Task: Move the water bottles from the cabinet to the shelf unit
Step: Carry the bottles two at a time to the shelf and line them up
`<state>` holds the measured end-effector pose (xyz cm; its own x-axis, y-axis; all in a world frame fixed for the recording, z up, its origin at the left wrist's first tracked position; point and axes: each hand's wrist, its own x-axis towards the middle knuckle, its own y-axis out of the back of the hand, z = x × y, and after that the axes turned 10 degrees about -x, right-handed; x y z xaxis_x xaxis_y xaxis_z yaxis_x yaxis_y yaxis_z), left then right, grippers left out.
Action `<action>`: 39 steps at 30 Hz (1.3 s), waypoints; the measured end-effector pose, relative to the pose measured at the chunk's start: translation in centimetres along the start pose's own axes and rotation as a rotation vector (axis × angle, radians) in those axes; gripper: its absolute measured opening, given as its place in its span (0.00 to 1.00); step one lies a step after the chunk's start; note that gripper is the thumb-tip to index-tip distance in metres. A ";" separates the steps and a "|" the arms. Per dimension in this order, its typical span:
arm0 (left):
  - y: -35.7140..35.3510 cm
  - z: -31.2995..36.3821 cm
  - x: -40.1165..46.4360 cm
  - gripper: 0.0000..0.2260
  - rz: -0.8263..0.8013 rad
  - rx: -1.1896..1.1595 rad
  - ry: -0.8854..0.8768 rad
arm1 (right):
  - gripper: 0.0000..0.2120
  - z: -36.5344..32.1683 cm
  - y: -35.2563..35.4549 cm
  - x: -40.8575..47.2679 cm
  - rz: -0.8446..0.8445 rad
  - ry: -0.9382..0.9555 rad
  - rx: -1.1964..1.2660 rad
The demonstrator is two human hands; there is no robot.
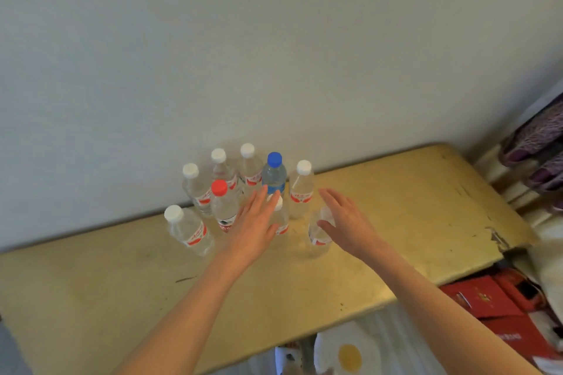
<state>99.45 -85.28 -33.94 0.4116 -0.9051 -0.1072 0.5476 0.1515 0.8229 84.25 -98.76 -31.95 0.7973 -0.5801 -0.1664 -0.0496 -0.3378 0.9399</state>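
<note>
Water bottles (275, 175) cluster at the cabinet top's (396, 207) back edge; left hand (257, 222) and right hand (347, 218) reach in open-fingered, grasping nothing, so closing around one comes next.

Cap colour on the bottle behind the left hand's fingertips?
Blue cap, head view.

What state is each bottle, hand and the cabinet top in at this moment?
Blue-capped bottle: upright, capped.
Red-capped bottle: upright, capped.
White-capped bottles: upright, capped, clustered near the wall.
Bottle behind the left hand: upright, partly hidden.
Bottle behind the right hand: upright, cap hidden.
Left hand: fingers straight, holding nothing.
Right hand: fingers spread, not yet gripping.
Cabinet top: scuffed, chipped at its right edge.
</note>
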 end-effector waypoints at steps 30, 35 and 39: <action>-0.4 0.5 -1.5 0.16 -0.092 -0.270 -0.301 | 0.15 -1.5 -3.5 -13.1 0.394 -0.563 0.221; -2.5 4.4 -5.2 0.15 -0.320 -0.248 -0.506 | 0.15 -3.0 -5.2 -22.5 0.476 -0.763 0.223; -5.2 8.7 -9.0 0.16 -0.487 -0.226 -0.648 | 0.14 -4.4 -7.0 -31.0 0.536 -0.941 0.261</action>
<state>86.59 -81.38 -32.41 -0.3706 -0.9285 -0.0229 0.7170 -0.3017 0.6284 62.47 -75.18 -32.03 -0.1335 -0.9908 -0.0211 -0.4641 0.0436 0.8847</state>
